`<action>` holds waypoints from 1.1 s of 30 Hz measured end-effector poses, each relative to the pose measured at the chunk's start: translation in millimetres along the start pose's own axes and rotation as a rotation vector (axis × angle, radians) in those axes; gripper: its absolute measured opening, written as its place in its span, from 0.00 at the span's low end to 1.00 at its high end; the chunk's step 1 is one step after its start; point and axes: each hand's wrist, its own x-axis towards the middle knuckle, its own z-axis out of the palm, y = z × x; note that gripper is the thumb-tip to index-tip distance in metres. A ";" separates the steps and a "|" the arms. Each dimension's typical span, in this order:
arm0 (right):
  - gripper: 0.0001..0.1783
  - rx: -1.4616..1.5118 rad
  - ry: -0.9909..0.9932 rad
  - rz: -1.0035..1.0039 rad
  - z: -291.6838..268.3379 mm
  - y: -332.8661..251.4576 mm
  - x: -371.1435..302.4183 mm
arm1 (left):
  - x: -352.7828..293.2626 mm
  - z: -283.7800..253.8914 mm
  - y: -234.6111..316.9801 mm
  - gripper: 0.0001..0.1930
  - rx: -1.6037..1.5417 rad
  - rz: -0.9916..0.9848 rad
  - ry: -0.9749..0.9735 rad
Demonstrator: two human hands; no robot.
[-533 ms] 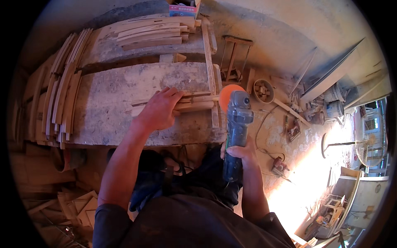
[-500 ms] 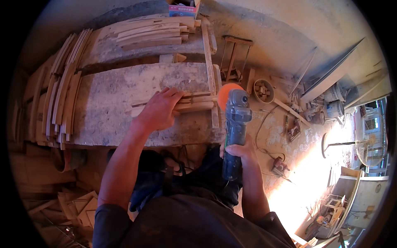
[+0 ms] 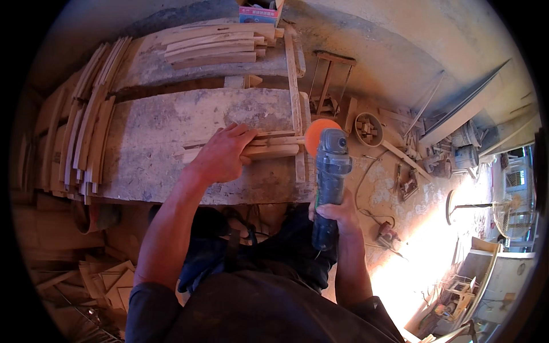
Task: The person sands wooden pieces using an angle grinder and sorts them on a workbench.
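My left hand (image 3: pixel 224 153) is closed over a few narrow wooden strips (image 3: pixel 273 151) lying on the dusty workbench (image 3: pixel 154 128), pinning them from above. My right hand (image 3: pixel 337 212) wraps round the dark body of an angle grinder (image 3: pixel 331 166), held upright in the picture just past the bench's right end. Its orange sanding disc (image 3: pixel 320 132) is at the right tip of one strip and seems to touch it. The fingers under the left palm are partly hidden. A wooden batten (image 3: pixel 294 86) runs across the bench's right end, beside the strips.
Long wooden strips are stacked on the bench's left (image 3: pixel 86 126); shorter curved pieces (image 3: pixel 211 48) lie farther back near a cardboard box (image 3: pixel 260 12). On the floor at right are a bucket of wood blocks (image 3: pixel 368 128), a red power tool (image 3: pixel 389 234), cords and a standing fan (image 3: pixel 503 214).
The whole scene has shifted slightly rightward in view. Both hands keep their grips, and the disc stays at the strip's end.
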 end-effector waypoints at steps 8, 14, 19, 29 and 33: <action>0.26 -0.020 0.002 -0.001 -3.7 -1.4 8.2 | 0.9 -2.9 1.0 0.32 -0.002 -0.035 -0.036; 0.27 0.054 0.077 -0.067 -8.1 4.1 -11.5 | 2.9 -4.8 5.7 0.33 -0.007 -0.051 -0.053; 0.28 0.105 0.083 -0.105 0.3 6.6 -33.6 | -15.9 -4.3 1.5 0.37 -0.266 -0.355 0.446; 0.32 0.003 0.144 -0.104 13.0 8.6 -47.5 | -103.1 24.5 31.0 0.39 -0.089 -0.329 0.661; 0.32 -0.036 0.148 -0.113 16.4 1.4 -49.2 | -64.5 8.7 20.5 0.36 0.240 -0.113 0.482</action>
